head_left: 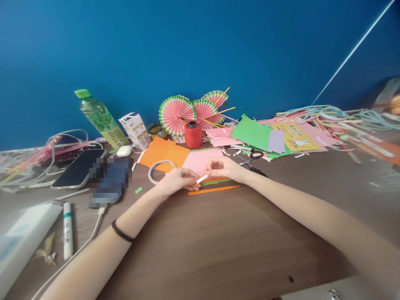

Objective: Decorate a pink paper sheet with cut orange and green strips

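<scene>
A short white strip spans the gap between my hands. My right hand pinches its upper end between thumb and fingertips. My left hand has its fingers closed at the lower end of the same strip. Right below them, a narrow orange paper strip lies on the table. Behind my fingers are a sheet of pink paper and a green edge beneath it. A roll of tape stands beside my left hand, partly over the orange paper.
Scissors lie right of my hands, near green paper. Behind stand a red thread spool and pleated paper fans. Leftward are a carton, a bottle, phones, a charging cable and a marker.
</scene>
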A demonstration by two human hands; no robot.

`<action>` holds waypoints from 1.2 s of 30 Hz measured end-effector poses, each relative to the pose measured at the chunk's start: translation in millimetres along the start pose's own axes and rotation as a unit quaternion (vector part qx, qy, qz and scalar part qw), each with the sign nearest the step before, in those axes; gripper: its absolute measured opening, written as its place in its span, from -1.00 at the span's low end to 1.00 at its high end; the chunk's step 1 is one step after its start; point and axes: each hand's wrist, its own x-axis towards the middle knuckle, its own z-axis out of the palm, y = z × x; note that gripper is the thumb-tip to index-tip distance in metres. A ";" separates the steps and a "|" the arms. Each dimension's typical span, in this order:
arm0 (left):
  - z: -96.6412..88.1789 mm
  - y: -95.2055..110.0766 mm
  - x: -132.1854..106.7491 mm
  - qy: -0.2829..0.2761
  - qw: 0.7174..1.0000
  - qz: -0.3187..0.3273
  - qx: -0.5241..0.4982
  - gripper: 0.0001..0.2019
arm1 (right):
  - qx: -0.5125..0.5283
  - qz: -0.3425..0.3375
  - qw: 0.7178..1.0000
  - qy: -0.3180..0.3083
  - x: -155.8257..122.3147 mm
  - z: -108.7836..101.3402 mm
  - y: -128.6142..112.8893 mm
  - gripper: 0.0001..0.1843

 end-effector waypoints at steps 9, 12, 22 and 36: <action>0.8 0.8 -0.7 0.004 1.000 -0.003 0.004 -0.83 | -0.058 0.011 0.998 0.023 -0.1 -1.4 -2.7 -0.79; 0.3 0.1 -0.5 0.007 1.000 -0.004 0.010 -0.81 | -0.083 0.009 0.996 0.020 0.3 -2.8 0.8 -0.79; -0.7 -0.7 0.4 0.000 1.000 0.005 0.020 -0.80 | -0.109 0.028 0.993 0.028 1.2 0.0 0.6 -0.76; -2.0 -3.3 1.5 -0.013 1.000 0.012 0.018 -0.79 | -0.111 0.042 0.993 0.021 0.0 2.9 -5.3 -0.74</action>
